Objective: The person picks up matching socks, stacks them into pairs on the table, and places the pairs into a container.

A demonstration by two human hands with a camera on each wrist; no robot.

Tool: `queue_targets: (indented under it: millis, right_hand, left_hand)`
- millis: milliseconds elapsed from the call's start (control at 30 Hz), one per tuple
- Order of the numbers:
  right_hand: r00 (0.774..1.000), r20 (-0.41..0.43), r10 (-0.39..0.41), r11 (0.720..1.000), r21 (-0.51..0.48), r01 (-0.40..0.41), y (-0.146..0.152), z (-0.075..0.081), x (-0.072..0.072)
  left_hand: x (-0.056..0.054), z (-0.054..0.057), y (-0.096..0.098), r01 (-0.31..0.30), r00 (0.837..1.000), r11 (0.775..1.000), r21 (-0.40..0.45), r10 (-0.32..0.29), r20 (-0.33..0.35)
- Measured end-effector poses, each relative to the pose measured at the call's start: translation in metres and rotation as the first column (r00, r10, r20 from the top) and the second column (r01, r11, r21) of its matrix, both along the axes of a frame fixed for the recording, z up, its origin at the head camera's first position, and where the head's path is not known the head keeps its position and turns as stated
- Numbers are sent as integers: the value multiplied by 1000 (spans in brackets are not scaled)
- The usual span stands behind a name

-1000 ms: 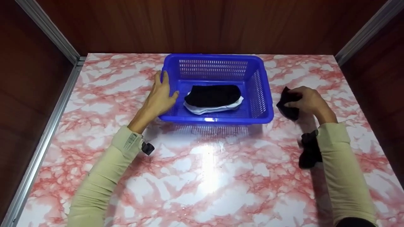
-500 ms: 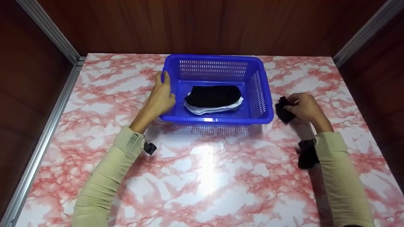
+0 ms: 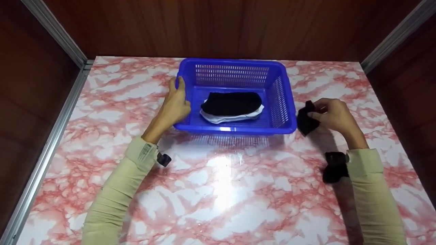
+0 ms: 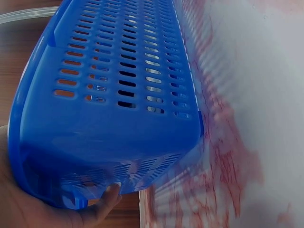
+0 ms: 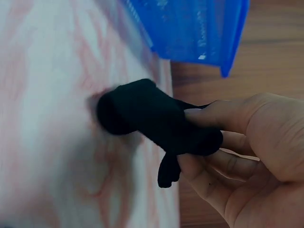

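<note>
My left hand (image 3: 175,105) grips the left rim of a blue plastic basket (image 3: 235,129), its fingers reaching down the outer wall in the left wrist view. Inside the basket lies a flat black sock (image 3: 231,103) on top of white ones (image 3: 221,119). To the right of the basket, my right hand (image 3: 332,114) pinches a black sock (image 5: 156,116) between thumb and fingers. That sock hangs bunched and folded, close to the basket's right wall and apart from it. Its lower end is near the tabletop; whether it touches cannot be told.
Another black cloth item (image 3: 333,174), perhaps a sock, lies on the table beside the right sleeve, partly hidden by the wrist camera (image 3: 335,158). The red-and-white marbled table (image 3: 204,190) is bounded by dark wooden panels (image 3: 221,30) at the back and sides.
My left thumb has curled in against the basket's rim. The right hand has moved slightly toward the viewer with the black sock, whose folds have shifted. The basket has stayed nearly still.
</note>
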State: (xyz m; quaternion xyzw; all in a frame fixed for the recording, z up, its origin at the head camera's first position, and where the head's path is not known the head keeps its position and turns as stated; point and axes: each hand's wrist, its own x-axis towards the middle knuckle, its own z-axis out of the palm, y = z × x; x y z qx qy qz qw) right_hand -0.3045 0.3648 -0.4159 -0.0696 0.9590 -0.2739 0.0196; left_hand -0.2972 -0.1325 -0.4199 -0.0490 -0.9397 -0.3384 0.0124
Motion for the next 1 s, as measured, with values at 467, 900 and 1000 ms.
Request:
queue_targets:
  millis: [467,900,1000]
  right_hand:
    - [989,-92,112,992,-52,-118,-24,32,50]
    - [941,-43,335,942,20,-334,-60,47,100]
    - [917,-9,398,917,6,-398,-73,44,110]
  left_hand:
    - [2,0,0,-10,1000,1000,5,10,15]
    - [0,0,-1,-11,1000,1000,23,11,11]
    - [0,-1,-1,-13,1000,1000,23,12,14]
